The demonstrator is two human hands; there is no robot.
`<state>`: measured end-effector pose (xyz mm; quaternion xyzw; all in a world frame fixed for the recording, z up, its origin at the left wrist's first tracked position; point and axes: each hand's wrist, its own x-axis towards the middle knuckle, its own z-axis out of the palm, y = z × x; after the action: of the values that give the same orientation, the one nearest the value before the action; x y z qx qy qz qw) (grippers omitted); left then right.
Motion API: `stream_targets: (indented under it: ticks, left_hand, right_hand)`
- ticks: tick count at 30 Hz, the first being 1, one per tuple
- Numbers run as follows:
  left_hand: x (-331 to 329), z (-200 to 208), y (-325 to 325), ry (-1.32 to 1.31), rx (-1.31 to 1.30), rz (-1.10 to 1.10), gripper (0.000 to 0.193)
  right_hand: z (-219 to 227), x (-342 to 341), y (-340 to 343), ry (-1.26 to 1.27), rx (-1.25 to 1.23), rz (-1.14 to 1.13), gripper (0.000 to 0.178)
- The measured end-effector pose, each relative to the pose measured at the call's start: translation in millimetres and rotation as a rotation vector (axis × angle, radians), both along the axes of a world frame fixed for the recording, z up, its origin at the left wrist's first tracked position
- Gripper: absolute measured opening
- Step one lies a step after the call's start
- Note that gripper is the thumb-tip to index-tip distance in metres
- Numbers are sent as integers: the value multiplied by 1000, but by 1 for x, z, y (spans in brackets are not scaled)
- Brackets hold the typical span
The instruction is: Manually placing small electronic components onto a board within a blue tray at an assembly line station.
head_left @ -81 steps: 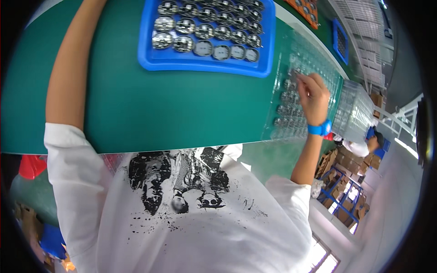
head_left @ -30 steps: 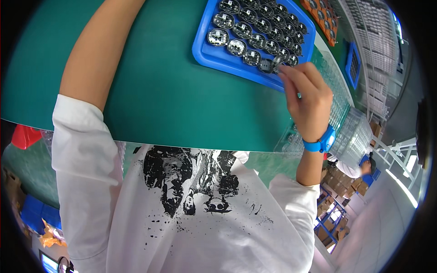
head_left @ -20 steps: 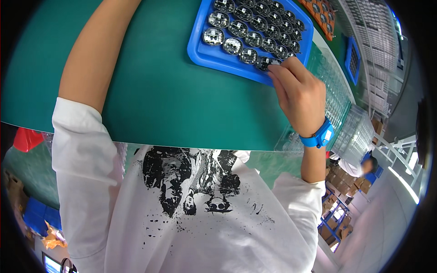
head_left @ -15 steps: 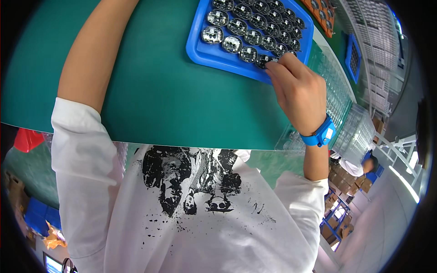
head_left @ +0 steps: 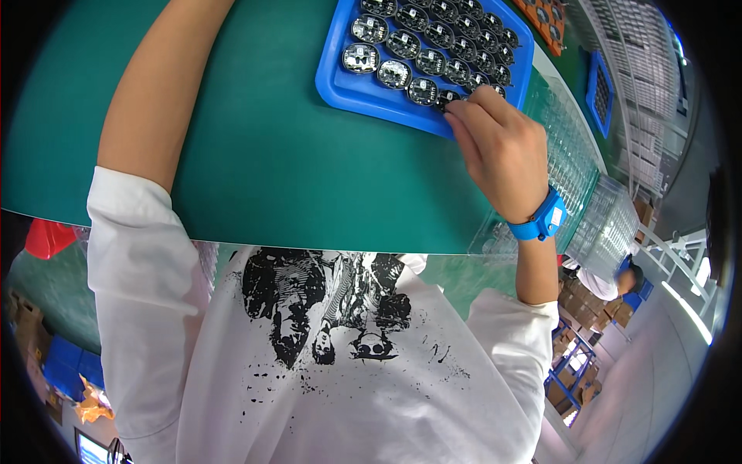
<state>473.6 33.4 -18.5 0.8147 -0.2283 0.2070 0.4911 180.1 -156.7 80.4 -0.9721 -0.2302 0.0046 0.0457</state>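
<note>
A blue plastic tray [head_left: 340, 89] at the top holds rows of small round black-and-silver parts [head_left: 403, 44], seemingly electronic modules with small white labels. Over the tray's near right edge, my right hand [head_left: 498, 147] has its fingers pinched on one black round part [head_left: 447, 99] at the end of the nearest row. The fingers cover much of that part. A blue strap with a square buckle circles my right wrist. My left forearm reaches up past the top edge of the picture, so the left hand is out of sight.
The green work table [head_left: 309, 178] has its near edge by my body. Stacked clear plastic trays [head_left: 576, 174] stand at the right. Farther off are an orange tray [head_left: 545, 19] and another blue tray [head_left: 599, 97] with dark parts. A person [head_left: 607, 282] is in the right background, near cartons.
My right hand has shifted slightly left, and the pinched part has moved or tilted a little with it. The left forearm and the tray stay nearly where they were.
</note>
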Motion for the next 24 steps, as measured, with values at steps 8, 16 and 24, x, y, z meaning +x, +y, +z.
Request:
stream_targets:
  ticks: [8, 16, 24]
  left_hand:
    - [3, -1, 1, 15, 6, 6, 36]
    - [6, -3, 1, -6, 9, -7, 36]
    - [9, -5, -2, -116, 7, 32, 36]
  right_hand:
    - [-9, 0, -5, 14, 141, -57, 9]
    - [-18, -1, -7, -47, 230, -42, 11]
    - [3, 1, 0, 50, 337, -142, 24]
